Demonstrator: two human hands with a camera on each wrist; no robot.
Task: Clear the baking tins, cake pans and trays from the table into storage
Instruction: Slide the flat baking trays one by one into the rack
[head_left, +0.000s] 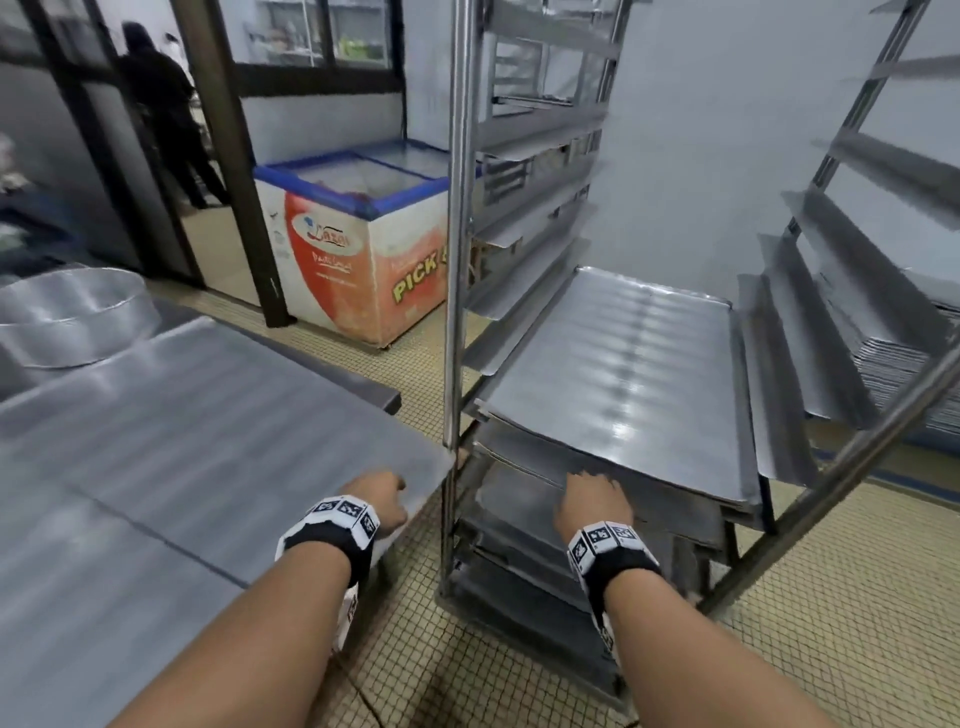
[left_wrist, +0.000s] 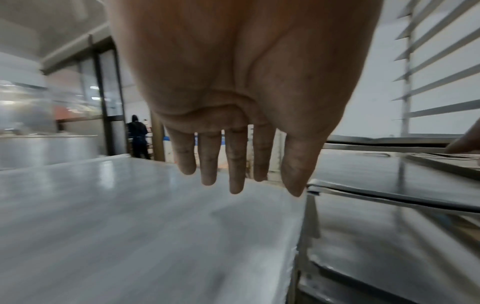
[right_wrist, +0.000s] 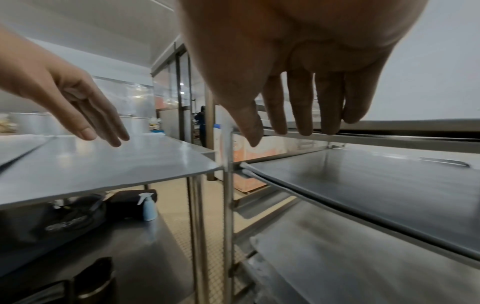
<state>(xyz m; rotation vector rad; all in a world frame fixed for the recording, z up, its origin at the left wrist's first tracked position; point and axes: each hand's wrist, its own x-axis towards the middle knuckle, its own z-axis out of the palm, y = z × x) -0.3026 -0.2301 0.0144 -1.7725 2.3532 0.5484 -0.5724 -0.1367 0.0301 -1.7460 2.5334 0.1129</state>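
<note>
A large flat metal tray (head_left: 208, 405) lies on the steel table, its corner reaching the rack post. My left hand (head_left: 384, 499) is at that tray's near right edge, and in the left wrist view the left hand (left_wrist: 233, 181) hangs just above it with straight fingers, holding nothing. My right hand (head_left: 592, 486) is at the front of the tray rack (head_left: 457, 260). In the right wrist view the right hand (right_wrist: 298, 129) has straight fingers whose tips meet the front edge of a tray (head_left: 623, 374) on the rack's rails. More trays (right_wrist: 376, 185) sit on the rails below. A round cake pan (head_left: 72, 317) stands at the table's far left.
A chest freezer (head_left: 358, 249) stands behind the rack's left post. A person in dark clothes (head_left: 161, 104) is in the doorway beyond. A stack of trays (head_left: 909, 374) lies at the far right. A spray bottle (right_wrist: 149, 207) and black bags (right_wrist: 64, 222) sit on the table's lower shelf.
</note>
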